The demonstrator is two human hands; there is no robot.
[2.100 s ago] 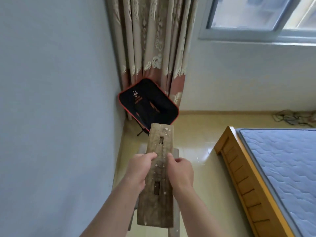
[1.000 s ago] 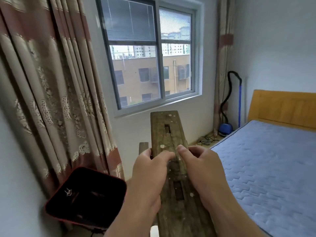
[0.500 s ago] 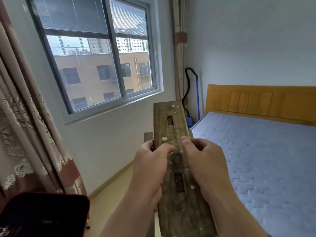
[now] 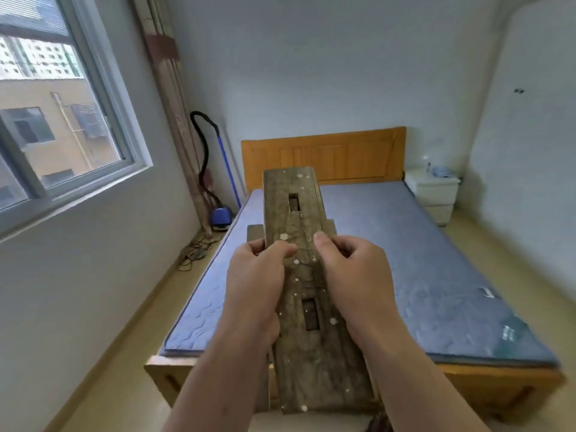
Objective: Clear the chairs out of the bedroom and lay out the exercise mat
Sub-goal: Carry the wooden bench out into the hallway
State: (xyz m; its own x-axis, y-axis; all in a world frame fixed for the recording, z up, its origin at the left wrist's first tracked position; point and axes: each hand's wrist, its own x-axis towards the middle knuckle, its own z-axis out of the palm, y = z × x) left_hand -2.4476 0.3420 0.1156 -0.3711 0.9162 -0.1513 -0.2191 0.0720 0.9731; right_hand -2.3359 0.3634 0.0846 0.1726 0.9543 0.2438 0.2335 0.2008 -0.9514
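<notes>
You've swung from the window corner to face the bed (image 4: pixel 436 275), both hands — left (image 4: pixel 258 285), right (image 4: pixel 355 282) — still gripping the bench (image 4: pixel 299 244), so carry-out is underway.

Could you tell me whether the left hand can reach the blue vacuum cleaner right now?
Probably not: the left hand grips the wooden bench along with the right hand, and the vacuum cleaner stands in the far corner.

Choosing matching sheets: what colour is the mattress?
The mattress is blue, with a quilted wavy pattern; clearest in the head view.
</notes>
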